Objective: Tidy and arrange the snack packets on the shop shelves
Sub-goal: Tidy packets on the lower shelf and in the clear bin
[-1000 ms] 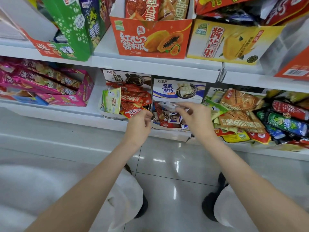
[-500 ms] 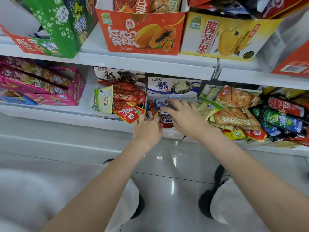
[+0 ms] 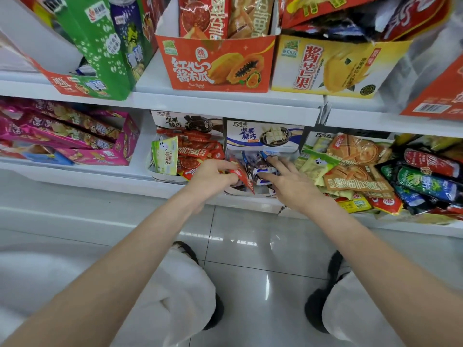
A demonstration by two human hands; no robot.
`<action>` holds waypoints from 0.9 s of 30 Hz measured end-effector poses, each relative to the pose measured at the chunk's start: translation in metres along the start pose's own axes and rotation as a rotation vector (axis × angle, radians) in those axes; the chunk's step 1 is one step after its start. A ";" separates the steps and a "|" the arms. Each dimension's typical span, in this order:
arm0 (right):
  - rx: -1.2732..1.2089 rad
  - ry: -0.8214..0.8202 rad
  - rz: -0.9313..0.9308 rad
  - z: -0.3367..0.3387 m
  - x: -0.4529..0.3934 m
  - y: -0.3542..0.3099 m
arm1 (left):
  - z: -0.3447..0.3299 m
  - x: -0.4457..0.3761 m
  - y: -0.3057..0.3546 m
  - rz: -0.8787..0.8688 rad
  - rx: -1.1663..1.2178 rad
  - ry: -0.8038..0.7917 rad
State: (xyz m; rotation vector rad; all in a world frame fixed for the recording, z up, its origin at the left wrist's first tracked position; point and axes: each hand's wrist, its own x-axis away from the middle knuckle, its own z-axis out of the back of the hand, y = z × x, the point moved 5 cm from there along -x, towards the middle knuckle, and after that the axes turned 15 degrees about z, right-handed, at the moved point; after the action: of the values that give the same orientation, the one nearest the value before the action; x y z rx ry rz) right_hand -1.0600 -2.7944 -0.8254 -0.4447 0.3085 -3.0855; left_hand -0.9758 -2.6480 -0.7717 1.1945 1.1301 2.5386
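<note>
On the lower shelf stand two display boxes: a brown-labelled one with red packets point(image 3: 198, 151) and a white-and-blue box point(image 3: 263, 139) with small blue-white packets point(image 3: 260, 171). My left hand point(image 3: 213, 176) pinches a red packet point(image 3: 244, 180) over the front of the white-and-blue box. With its fingers spread, my right hand point(image 3: 288, 181) lies on the blue-white packets inside that box. A green-white packet point(image 3: 165, 156) leans in the left box.
Right of the boxes lies a loose pile of orange, green and red snack bags point(image 3: 358, 171). Pink boxes point(image 3: 75, 139) fill the shelf's left part. Orange papaya point(image 3: 215, 63) and yellow mango point(image 3: 330, 66) cartons stand on the upper shelf point(image 3: 225, 106). Glossy tiled floor lies below.
My left hand has moved right from the red-packet box to the white-and-blue box, and it now pinches a red packet. My right hand has dipped deeper into the blue-white packets.
</note>
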 end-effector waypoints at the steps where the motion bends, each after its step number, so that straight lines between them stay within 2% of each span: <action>1: 0.000 -0.026 -0.008 0.001 0.000 -0.002 | 0.011 0.008 0.004 -0.029 0.026 0.034; 3: -0.062 -0.021 -0.031 0.010 0.000 -0.009 | 0.035 0.024 0.011 -0.097 0.059 0.132; 6: -0.249 0.222 -0.033 0.040 0.006 -0.021 | 0.070 0.044 0.022 -0.231 -0.086 0.282; 8: -0.484 0.370 0.033 0.063 0.013 -0.036 | 0.081 0.057 0.030 -0.313 -0.210 0.246; 11: -0.923 0.402 0.121 0.090 0.025 -0.067 | 0.090 0.074 0.043 -0.431 -0.197 0.066; 13: -0.880 0.450 0.144 0.107 0.034 -0.080 | 0.098 0.084 0.053 -0.486 -0.151 -0.032; 16: -0.624 0.497 0.124 0.131 0.043 -0.086 | 0.113 0.090 0.065 -0.504 -0.084 -0.137; 18: -0.647 0.525 0.039 0.144 0.048 -0.084 | 0.123 0.092 0.075 -0.526 0.004 -0.167; 20: -1.012 0.596 -0.033 0.158 0.053 -0.083 | 0.134 0.091 0.085 -0.568 0.087 -0.138; 22: -1.446 0.674 -0.007 0.181 0.054 -0.086 | 0.143 0.086 0.095 -0.608 0.223 -0.088; 23: -1.543 0.704 0.027 0.195 0.053 -0.086 | 0.147 0.084 0.101 -0.628 0.294 -0.054; 25: -1.501 0.729 0.079 0.224 0.045 -0.091 | 0.152 0.079 0.109 -0.645 0.415 0.013; 27: -1.213 0.811 0.099 0.255 0.035 -0.093 | 0.161 0.075 0.116 -0.668 0.453 0.111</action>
State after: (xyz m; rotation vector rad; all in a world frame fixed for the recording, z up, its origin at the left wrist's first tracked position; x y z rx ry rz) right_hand -1.0204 -2.7535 -0.5581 0.8568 2.0591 -2.4001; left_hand -0.8910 -2.6088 -0.5815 0.5763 1.8223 1.9075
